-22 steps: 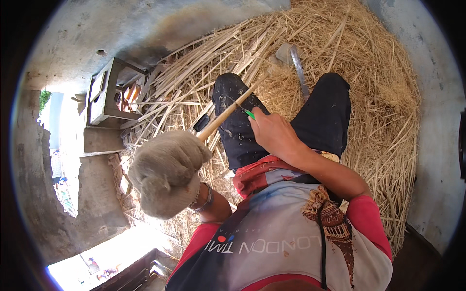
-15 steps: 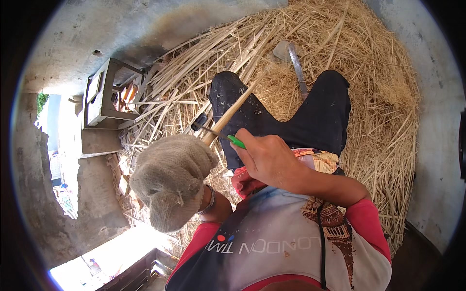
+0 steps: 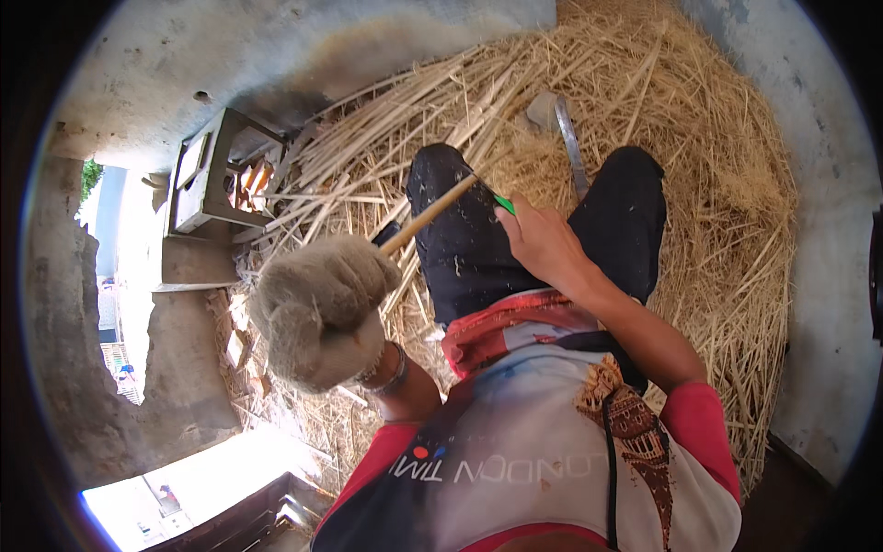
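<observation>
Left of frame centre, gloved left hand (image 3: 322,308) clenches a stick (image 3: 428,217); right hand (image 3: 549,244) grips a knife (image 3: 503,203), best stroked outward

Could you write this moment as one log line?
left hand: gloved, gripping pale stick | right hand: bare, holding green-handled knife | knife: blade at stick's far end | long metal blade: near right knee

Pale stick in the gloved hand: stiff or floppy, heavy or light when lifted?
Likely stiff: the pale stick juts from the gloved left hand without a visible bend. Probably light: it looks slender and wood-like.
</observation>
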A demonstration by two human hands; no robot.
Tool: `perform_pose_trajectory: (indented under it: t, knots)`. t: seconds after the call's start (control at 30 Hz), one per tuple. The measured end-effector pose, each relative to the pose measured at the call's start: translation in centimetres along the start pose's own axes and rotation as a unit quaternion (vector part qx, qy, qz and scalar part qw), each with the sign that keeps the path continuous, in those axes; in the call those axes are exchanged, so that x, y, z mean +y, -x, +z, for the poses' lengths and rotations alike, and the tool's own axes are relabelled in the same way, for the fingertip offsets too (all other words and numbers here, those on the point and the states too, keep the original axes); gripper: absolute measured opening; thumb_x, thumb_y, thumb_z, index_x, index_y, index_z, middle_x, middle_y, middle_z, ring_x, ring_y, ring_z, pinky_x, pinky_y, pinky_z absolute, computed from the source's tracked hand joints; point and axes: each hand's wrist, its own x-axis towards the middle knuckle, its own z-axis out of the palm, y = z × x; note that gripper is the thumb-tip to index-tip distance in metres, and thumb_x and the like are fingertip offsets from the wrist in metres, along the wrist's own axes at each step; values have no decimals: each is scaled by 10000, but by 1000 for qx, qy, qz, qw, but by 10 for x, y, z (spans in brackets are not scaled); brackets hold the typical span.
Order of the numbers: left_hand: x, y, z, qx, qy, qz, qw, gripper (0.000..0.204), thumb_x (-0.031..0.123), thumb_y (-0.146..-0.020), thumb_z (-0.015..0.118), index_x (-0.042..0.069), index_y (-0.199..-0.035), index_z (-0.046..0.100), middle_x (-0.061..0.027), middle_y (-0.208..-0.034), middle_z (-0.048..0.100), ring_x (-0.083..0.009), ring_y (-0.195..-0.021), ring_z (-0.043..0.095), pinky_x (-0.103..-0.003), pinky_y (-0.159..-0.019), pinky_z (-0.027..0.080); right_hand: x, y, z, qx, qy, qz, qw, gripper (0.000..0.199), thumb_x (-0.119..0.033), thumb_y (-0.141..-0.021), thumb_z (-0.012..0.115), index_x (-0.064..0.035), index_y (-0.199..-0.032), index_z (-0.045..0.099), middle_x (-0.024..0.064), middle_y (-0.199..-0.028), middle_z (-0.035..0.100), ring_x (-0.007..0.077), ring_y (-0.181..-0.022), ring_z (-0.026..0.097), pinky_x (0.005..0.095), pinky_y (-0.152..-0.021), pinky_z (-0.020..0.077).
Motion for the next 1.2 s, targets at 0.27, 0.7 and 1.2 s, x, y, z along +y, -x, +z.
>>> perform_pose_trajectory:
  t: [0.27, 0.7, 1.2]
  knots:
    - [-9, -6, 15, 6, -17, -13, 1000, 368, 262, -862, 534, 12, -602, 458, -103, -456, 382, -239, -354, 398, -392, -349, 396, -63, 22, -3, -3, -31, -71, 997, 225, -228, -1007, 533, -4, -1011, 513, 269, -636, 592, 466, -653, 632, 537, -578, 496]
    - [-9, -13, 18, -60, -101, 5, 993, 239, 191, -822, 507, 36, -646, 461, -90, -466, 400, -234, -354, 404, -406, -378, 436, -15, -4, 20, 38, -73, -87, 993, 196, -219, -984, 569, -24, -999, 550, 258, -616, 574, 472, -621, 605, 551, -552, 459]
    - [-9, -13, 18, -19, -49, -12, 999, 283, 218, -866, 496, 51, -644, 442, -88, -460, 403, -214, -343, 387, -400, -371, 440, 115, -64, 67, 75, 121, -3, 990, 281, -268, -992, 526, -1, -948, 600, 250, -633, 622, 465, -652, 656, 545, -634, 543]
